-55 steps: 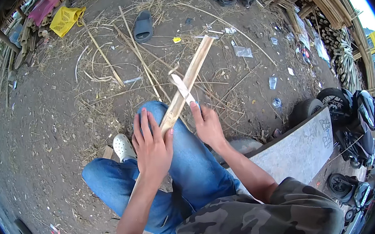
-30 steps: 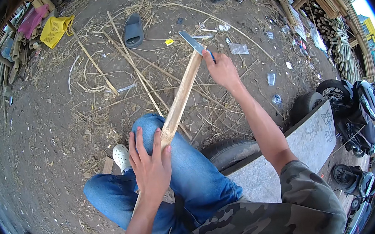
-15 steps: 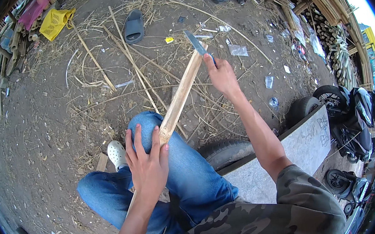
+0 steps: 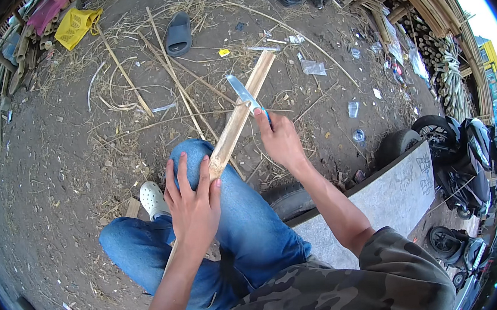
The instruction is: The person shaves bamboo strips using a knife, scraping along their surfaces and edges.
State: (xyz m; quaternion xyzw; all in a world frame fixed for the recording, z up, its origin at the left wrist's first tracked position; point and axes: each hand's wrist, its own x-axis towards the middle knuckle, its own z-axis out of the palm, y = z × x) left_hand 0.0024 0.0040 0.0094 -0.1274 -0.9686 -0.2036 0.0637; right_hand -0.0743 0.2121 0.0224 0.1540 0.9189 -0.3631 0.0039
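Bamboo strip [image 4: 231, 134] lies over the knee [image 4: 189, 152], passing under the left hand [image 4: 194, 206], fingers spread; hold-down force can't tell; right hand [image 4: 282, 139] wraps the knife [image 4: 246, 96] handle, blade across strip; loose strip could twist, blade skid legward.

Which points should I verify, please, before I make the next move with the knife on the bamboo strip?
1. Right hand grips the knife: ok, fingers closed around its handle.
2. Blade position: ok, it crosses the split bamboo strip.
3. Left hand away from the blade: ok, it lies nearer the body, apart from it.
4. Strip supported: ok, it passes over the jeans-covered knee; its far end juts out.
5. Left hand's pressure on the strip: cannot tell.
6. Blade's sharpness: cannot tell.
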